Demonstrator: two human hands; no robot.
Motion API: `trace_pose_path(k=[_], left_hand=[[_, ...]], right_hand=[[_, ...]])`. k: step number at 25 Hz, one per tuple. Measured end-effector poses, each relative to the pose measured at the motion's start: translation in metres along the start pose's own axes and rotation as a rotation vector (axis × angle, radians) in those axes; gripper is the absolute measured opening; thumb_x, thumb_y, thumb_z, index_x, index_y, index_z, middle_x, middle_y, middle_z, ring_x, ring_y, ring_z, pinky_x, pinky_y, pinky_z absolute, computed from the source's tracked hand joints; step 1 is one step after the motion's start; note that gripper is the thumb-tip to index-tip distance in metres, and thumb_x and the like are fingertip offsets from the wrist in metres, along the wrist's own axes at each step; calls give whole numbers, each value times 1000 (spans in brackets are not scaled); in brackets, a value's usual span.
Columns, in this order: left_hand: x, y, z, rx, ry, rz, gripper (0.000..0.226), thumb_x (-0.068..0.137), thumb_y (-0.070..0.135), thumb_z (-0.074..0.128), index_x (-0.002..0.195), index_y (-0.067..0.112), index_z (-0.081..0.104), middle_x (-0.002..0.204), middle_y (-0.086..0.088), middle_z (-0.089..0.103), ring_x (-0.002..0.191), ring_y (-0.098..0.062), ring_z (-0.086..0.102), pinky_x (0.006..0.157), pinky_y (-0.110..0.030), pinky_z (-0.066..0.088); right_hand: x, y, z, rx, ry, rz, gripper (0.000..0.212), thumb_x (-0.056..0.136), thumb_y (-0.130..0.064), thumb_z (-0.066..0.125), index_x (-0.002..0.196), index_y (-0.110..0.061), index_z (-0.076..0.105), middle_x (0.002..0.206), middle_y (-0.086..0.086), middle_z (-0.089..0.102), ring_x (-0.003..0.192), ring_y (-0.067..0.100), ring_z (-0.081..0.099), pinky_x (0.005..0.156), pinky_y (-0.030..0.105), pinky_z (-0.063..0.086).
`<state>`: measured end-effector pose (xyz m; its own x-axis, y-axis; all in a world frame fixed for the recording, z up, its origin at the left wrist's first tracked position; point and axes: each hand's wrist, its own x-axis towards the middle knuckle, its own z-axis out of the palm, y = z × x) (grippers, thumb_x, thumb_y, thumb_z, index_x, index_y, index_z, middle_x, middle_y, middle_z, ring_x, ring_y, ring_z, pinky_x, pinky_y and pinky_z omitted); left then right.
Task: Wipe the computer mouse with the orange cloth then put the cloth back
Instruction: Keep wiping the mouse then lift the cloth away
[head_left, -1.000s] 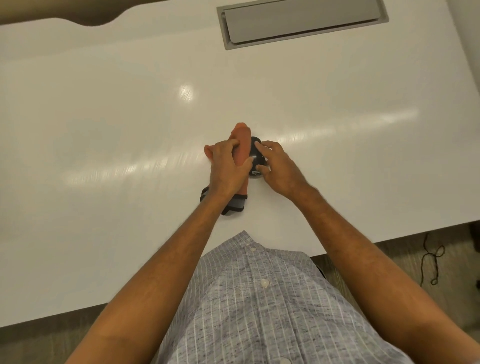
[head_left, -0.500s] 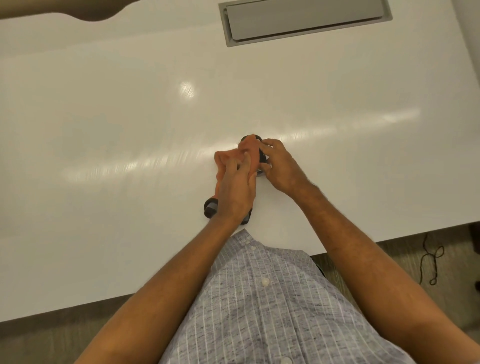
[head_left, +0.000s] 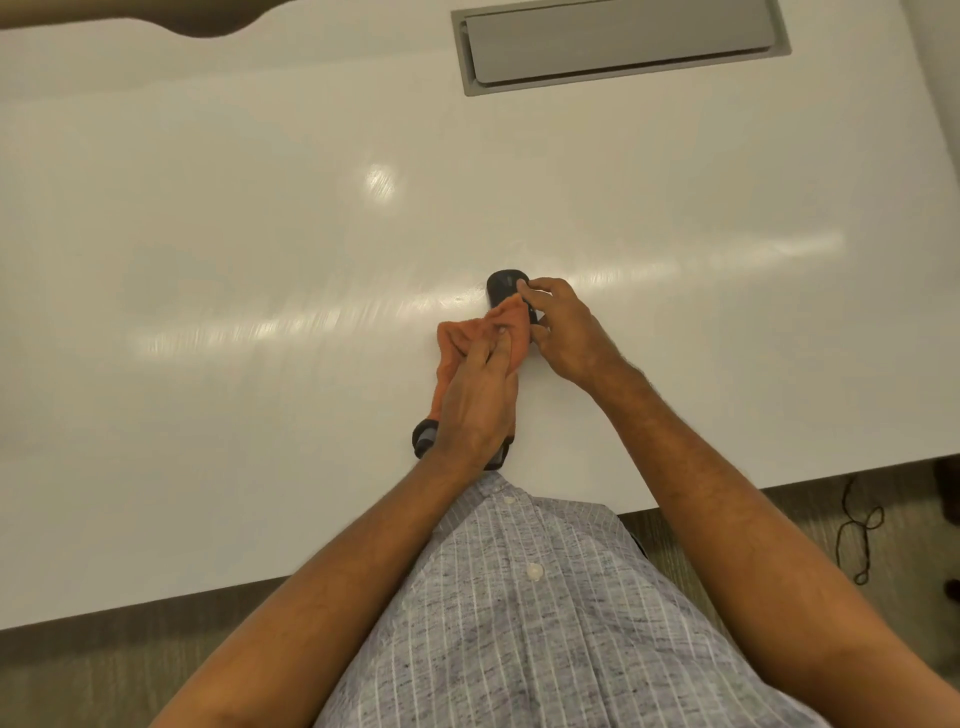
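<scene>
Near the table's (head_left: 260, 260) front edge, the right hand (head_left: 563, 332) grips the black mouse (head_left: 503, 285) by its side, fingers closed on it. Meanwhile the left hand (head_left: 475, 400) is bunched around the orange cloth (head_left: 462, 338), pressing it against the mouse's near end; the cloth's dark-grey end pokes out beneath the wrist.

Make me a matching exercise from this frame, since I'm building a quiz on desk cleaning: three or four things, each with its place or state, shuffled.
Things:
1. computer mouse
2. orange cloth
3. left hand
4. grey hatch

States:
A. set into the table's far edge
B. pressing the cloth down
C. black, steadied by the right hand
D. bunched against the mouse's near end

Pairs: 1-C, 2-D, 3-B, 4-A
</scene>
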<state>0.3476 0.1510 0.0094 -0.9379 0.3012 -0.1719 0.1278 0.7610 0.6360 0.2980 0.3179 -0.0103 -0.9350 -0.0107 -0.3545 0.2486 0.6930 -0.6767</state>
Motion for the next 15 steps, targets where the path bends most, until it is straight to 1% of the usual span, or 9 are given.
trace_pose_path(k=[1, 3, 4, 7, 9, 11, 13, 14, 15], left_hand=[[6, 0, -2, -35, 47, -32, 44, 103, 16, 52, 147, 12, 50, 147, -15, 53, 133, -31, 46, 110, -49, 44], [18, 3, -6, -96, 34, -70, 46, 105, 18, 51, 151, 12, 48, 148, -15, 50, 134, -31, 47, 110, -44, 42], [28, 2, -9, -144, 12, -78, 47, 106, 17, 50, 152, 10, 47, 147, -15, 51, 132, -30, 49, 109, -42, 44], [60, 1, -28, -158, -12, -65, 44, 104, 19, 49, 148, 14, 52, 130, -14, 60, 119, -26, 57, 98, -40, 52], [88, -1, -40, -92, -85, -50, 40, 101, 21, 46, 139, 21, 60, 113, -12, 67, 104, -24, 64, 92, -38, 53], [115, -4, -50, 5, -195, -73, 41, 100, 29, 42, 134, 26, 65, 107, -9, 70, 102, -25, 66, 91, -34, 43], [134, -6, -56, 68, -291, -98, 45, 99, 38, 38, 134, 32, 66, 108, -7, 72, 107, -25, 65, 93, -33, 35], [139, -7, -57, 88, -327, -99, 48, 98, 42, 37, 136, 35, 65, 111, -7, 72, 109, -24, 65, 97, -33, 37], [141, -8, -58, 85, -355, -97, 50, 97, 43, 37, 139, 37, 63, 119, -6, 72, 113, -24, 65, 103, -36, 41]], right_hand=[[0, 0, 0, -19, 2, -10, 54, 102, -18, 62, 153, -18, 45, 151, 1, 46, 127, 25, 57, 95, 11, 40], [-1, -1, -1, -67, -3, -31, 54, 100, -16, 64, 152, -20, 47, 155, 4, 43, 127, 25, 57, 99, 22, 42], [-2, -2, -1, -69, -6, -32, 56, 100, -15, 65, 152, -21, 46, 156, 5, 43, 128, 25, 57, 102, 25, 44], [-4, -5, -3, -90, -12, -32, 63, 99, -12, 65, 156, -21, 40, 156, 6, 42, 128, 27, 57, 108, 35, 49], [-6, -7, -4, -98, -13, -38, 66, 99, -10, 65, 158, -20, 38, 156, 7, 41, 128, 28, 57, 109, 38, 49], [-8, -8, -5, -97, -10, -40, 65, 100, -10, 64, 158, -18, 37, 156, 8, 41, 126, 29, 58, 109, 37, 48], [-8, -9, -7, -98, -17, -38, 64, 100, -10, 64, 158, -17, 37, 157, 9, 41, 126, 29, 58, 110, 37, 48], [-8, -9, -7, -98, -21, -37, 64, 100, -10, 64, 158, -16, 37, 157, 9, 40, 126, 30, 58, 110, 38, 48], [-7, -9, -8, -99, -25, -35, 65, 100, -10, 64, 158, -16, 37, 157, 9, 40, 127, 30, 57, 110, 38, 48]])
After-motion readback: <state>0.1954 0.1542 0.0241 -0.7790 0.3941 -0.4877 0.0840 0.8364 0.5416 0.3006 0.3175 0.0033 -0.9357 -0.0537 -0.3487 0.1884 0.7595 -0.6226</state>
